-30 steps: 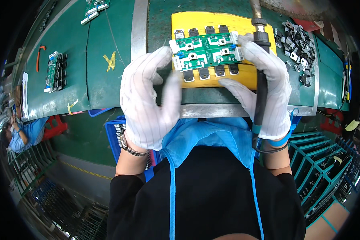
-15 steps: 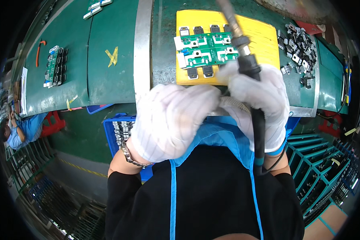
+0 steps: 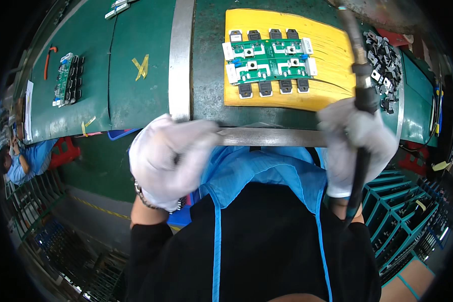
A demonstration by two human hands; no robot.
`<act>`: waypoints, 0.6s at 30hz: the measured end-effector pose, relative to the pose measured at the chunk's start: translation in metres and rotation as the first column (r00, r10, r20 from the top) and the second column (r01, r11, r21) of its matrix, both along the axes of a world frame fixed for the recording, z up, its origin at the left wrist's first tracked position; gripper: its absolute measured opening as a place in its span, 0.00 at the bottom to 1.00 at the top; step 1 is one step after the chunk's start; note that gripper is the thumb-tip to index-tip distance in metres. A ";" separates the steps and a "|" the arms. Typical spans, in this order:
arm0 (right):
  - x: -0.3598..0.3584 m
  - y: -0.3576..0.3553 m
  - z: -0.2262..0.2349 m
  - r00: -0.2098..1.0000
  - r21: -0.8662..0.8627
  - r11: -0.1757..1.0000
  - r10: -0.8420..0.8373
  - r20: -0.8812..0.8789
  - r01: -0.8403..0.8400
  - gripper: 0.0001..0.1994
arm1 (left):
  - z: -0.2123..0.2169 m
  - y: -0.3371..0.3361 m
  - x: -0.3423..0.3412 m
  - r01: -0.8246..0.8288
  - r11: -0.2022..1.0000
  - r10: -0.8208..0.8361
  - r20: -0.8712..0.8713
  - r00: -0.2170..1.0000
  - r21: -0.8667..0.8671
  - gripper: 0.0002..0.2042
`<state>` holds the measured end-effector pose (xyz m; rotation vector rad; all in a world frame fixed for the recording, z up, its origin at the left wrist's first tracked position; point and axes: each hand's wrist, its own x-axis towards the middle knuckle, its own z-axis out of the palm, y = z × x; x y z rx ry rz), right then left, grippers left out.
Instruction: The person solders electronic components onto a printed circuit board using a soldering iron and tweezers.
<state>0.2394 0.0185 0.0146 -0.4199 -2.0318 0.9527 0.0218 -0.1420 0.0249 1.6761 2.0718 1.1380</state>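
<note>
A green circuit board (image 3: 269,61) with black components along its edges lies on a yellow mat (image 3: 332,88) on the green bench. My right hand (image 3: 355,141), in a white glove, grips a black pen-shaped tool (image 3: 360,75) with a cable, held upright at the mat's right edge. My left hand (image 3: 171,158), also gloved, is curled shut near the bench's metal front edge, apart from the board, with nothing visible in it.
A pile of small black and silver parts (image 3: 385,68) lies right of the mat. Another circuit board (image 3: 65,80) rests far left on the bench. Blue crates (image 3: 407,201) stand at the lower right. Another person (image 3: 20,161) works at the far left.
Both hands have drawn back from the circuit board toward the bench's front edge. The right hand carried the tool to the right, and the board now lies uncovered on the mat.
</note>
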 end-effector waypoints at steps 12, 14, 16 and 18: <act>0.000 -0.028 -0.027 0.941 -0.453 0.842 -0.337 -0.019 0.293 0.31 | -0.030 -0.015 0.021 -0.194 0.956 0.266 -0.379 0.886 0.219 0.15; 0.001 -0.029 -0.030 0.916 -0.431 0.831 -0.400 -0.025 0.351 0.25 | -0.029 -0.008 0.023 -0.193 0.941 0.293 -0.384 0.876 0.278 0.16; 0.004 -0.027 -0.032 0.932 -0.440 0.849 -0.357 -0.068 0.293 0.20 | -0.027 -0.005 0.025 -0.188 0.969 0.240 -0.442 0.864 0.159 0.16; 0.006 -0.026 -0.034 0.934 -0.332 0.885 -0.357 -0.031 0.327 0.19 | -0.027 -0.003 0.025 -0.179 0.967 0.242 -0.437 0.866 0.181 0.17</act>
